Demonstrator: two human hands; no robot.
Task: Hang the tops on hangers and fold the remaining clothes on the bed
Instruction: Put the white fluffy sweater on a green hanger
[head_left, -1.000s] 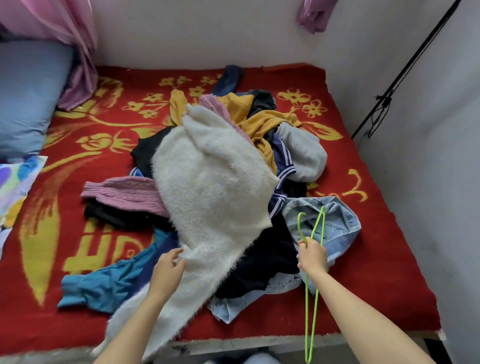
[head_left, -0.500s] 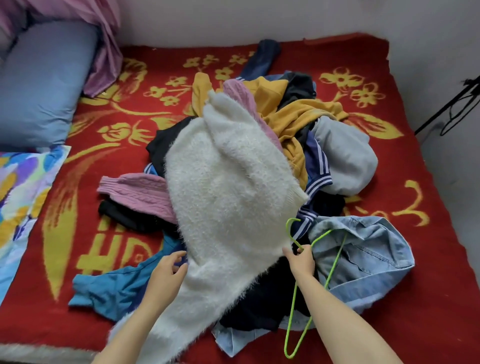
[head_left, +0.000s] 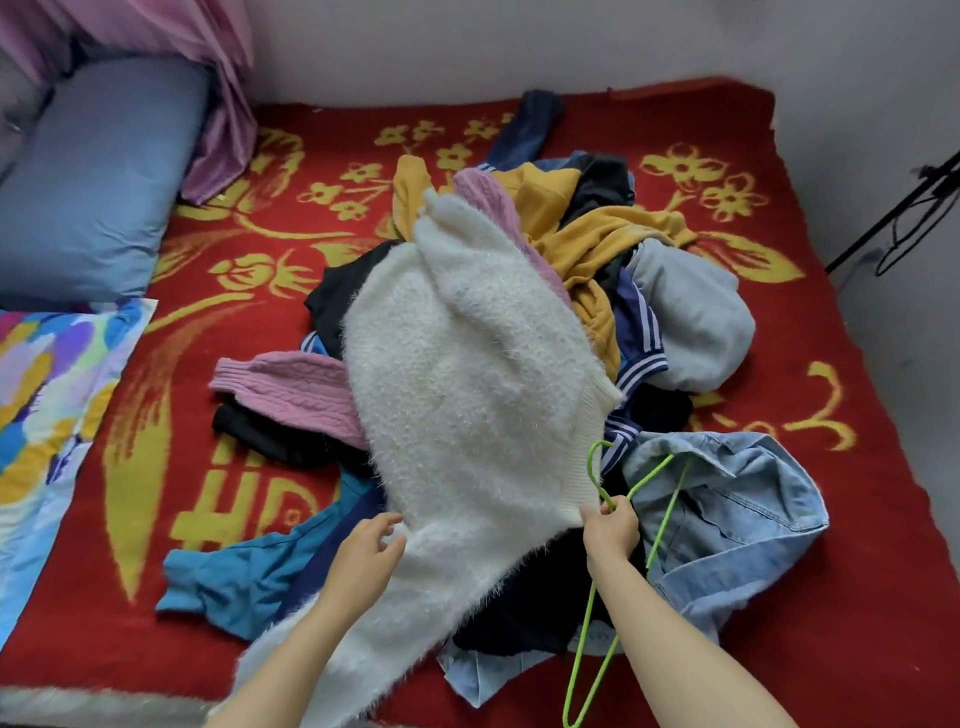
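Hanging of a top is the step in hand, judging from the pile, where nothing looks folded yet. The left hand (head_left: 366, 551) rests at the near left edge of the white sweater (head_left: 467, 395); its fingers are loosely bent and seem to hold nothing. The sweater lies on top of the pile (head_left: 597, 244) in the middle of the bed (head_left: 857, 571), with its ribbed hem turned to the right. The right hand (head_left: 610, 527) grips the green hanger (head_left: 590, 465) near the hook, and its fingertips touch the corner of the hem. The hanger's body hangs down toward the near edge of the bed.

The next move probably calls for the left hand to take the hem and hold it open, so that the right hand can slide the hanger inside, up to the shoulders.

One second ago the right hand held the hanger over the denim shirt (head_left: 727, 509), apart from the sweater. Now it has come left to the hem. The left hand stays at the same edge.
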